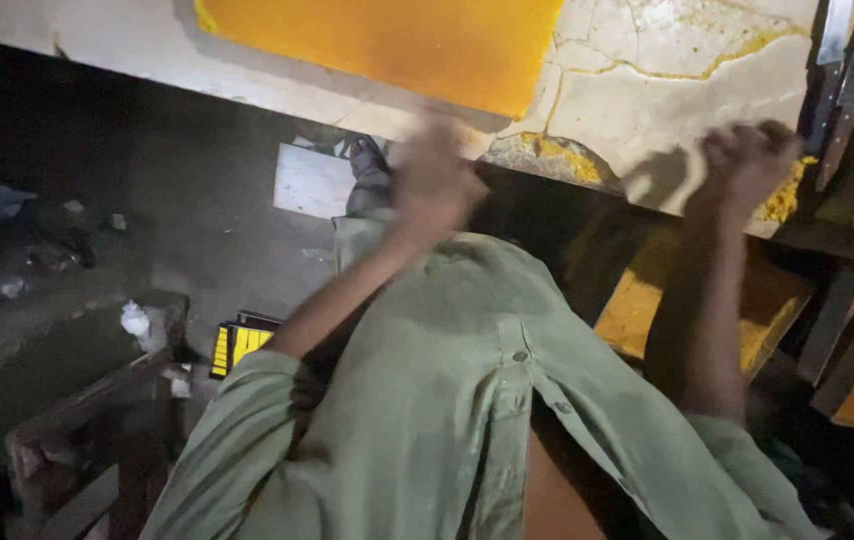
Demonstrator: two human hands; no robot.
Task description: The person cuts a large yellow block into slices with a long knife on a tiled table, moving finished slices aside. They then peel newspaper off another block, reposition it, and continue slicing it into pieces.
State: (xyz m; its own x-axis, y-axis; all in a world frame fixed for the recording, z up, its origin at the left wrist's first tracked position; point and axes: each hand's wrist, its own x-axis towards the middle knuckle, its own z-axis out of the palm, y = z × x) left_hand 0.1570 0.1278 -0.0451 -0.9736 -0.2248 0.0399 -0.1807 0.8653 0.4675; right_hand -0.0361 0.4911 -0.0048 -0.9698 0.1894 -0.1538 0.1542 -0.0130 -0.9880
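Across the top of the frame runs a cracked, pale tabletop (667, 110) stained with yellow, its near edge cutting from upper left down to the right. On it, at top centre, lies a large yellow-orange slab (387, 40). The left hand (432, 180), blurred, is at the tabletop's edge just below the slab; whether it holds anything cannot be told. The right hand (747, 160), at right, is curled into a fist at the same edge, apparently holding nothing. At lower left, on the dark floor (177, 200), sits a small yellow-and-black box (239, 343); its contents cannot be made out.
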